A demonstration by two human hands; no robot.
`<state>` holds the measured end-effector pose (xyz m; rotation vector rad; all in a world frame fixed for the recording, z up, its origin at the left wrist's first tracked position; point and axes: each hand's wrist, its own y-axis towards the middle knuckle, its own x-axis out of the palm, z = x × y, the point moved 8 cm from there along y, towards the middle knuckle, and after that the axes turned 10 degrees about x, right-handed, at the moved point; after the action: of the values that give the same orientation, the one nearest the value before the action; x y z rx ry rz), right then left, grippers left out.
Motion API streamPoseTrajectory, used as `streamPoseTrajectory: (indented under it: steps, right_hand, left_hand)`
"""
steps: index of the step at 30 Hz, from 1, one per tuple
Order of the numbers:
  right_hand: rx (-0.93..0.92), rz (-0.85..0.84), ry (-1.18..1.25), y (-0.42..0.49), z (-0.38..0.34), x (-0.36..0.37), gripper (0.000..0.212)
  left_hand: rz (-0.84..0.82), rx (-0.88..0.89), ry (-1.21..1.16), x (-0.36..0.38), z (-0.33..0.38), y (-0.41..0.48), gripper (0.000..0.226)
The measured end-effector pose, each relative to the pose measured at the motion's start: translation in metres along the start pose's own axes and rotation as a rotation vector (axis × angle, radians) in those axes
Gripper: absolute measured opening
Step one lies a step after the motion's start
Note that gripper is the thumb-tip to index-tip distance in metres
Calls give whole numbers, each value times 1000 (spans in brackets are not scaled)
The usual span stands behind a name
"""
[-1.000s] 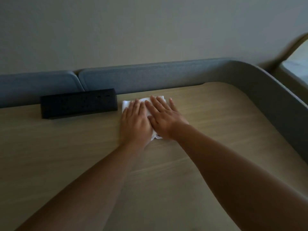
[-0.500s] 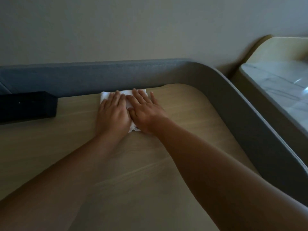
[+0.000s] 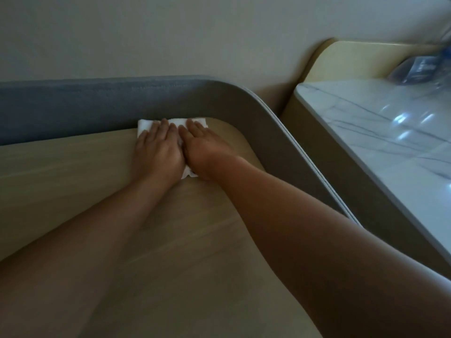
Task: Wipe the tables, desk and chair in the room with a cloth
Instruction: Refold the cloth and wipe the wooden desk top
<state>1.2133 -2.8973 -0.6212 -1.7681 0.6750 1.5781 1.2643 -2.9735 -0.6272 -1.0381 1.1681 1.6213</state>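
The soft white cloth (image 3: pixel 146 126) lies on the pale wooden desk top (image 3: pixel 61 172), touching its grey padded rim (image 3: pixel 85 103). The left hand (image 3: pixel 157 153) and right hand (image 3: pixel 206 148) press it flat, fingers straight, not gripping. It looks light and probably bunches easily, so better press its middle

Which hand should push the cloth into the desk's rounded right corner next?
Right, probably: the right hand lies flat on the cloth nearest the curved grey rim; the left hand is farther off.
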Motion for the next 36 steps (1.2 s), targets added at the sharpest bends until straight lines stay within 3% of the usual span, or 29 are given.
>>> streamPoseTrajectory:
  steps: [9, 13, 19, 27, 36]
  right_hand:
    - [159, -118, -29, -26, 43, -10, 61]
    - [227, 10, 69, -50, 59, -10, 47]
    - [171, 188, 142, -99, 73, 15, 47]
    - [184, 194, 179, -172, 84, 22, 54]
    - [326, 119, 158, -245, 90, 34, 56]
  left_hand:
    - [-97, 101, -25, 12, 59, 1, 83]
    - [-145, 116, -50, 13, 83, -16, 92]
    - [-126, 104, -47, 11, 117, -47, 56]
    - [-164, 176, -49, 7, 158, -94, 54]
    - [-211, 251, -89, 5, 194, -144, 54]
